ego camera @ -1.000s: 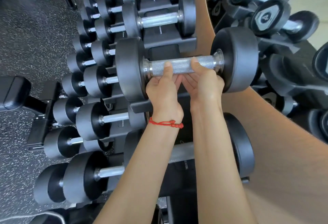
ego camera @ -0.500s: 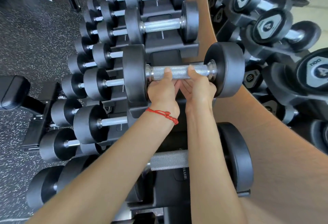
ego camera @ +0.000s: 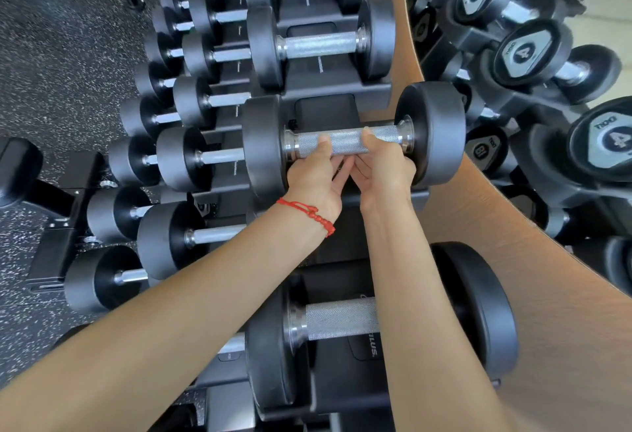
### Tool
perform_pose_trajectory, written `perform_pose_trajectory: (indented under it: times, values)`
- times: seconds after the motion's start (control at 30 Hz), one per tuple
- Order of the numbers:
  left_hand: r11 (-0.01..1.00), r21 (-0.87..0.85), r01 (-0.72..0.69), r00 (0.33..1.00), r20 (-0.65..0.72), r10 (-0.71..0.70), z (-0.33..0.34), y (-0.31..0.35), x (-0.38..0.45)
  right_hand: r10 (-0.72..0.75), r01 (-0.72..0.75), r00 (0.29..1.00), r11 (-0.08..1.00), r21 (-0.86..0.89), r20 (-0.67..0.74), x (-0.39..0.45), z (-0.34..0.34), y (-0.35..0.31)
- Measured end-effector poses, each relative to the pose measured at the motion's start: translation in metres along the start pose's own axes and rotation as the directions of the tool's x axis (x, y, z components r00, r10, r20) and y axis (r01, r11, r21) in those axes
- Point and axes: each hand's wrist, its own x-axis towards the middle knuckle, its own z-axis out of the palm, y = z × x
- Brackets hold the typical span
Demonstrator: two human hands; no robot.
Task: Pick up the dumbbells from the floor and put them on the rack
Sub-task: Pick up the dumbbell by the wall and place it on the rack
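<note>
Two hands, left hand (ego camera: 316, 175) and right hand (ego camera: 383, 171), both wrapped around one dumbbell (ego camera: 352, 141) over the rack (ego camera: 325, 113); two more dumbbells behind, one in front.

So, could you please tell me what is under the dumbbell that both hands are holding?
Under the dumbbell sits the black rack with its empty cradle. The left hand and right hand cover the rest, so contact cannot be told.

head-worn view, looking steeply down, close over rack (ego camera: 342, 113), wide-angle
</note>
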Motion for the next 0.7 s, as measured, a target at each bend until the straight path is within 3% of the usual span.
perform_pose_trajectory:
  times: [0.3,0.7]
  values:
    - [0.998,-0.001,0.066,0.993,-0.099,-0.066,-0.005,-0.004,0.021,0.109,-0.110,0.994,0.993,-0.035,-0.032,0.015,0.001,0.006]
    - [0.997,0.003,0.072,0.995,-0.072,-0.071,-0.007,-0.004,0.024,0.143,-0.144,0.989,0.989,-0.031,-0.033,0.025,0.001,0.009]
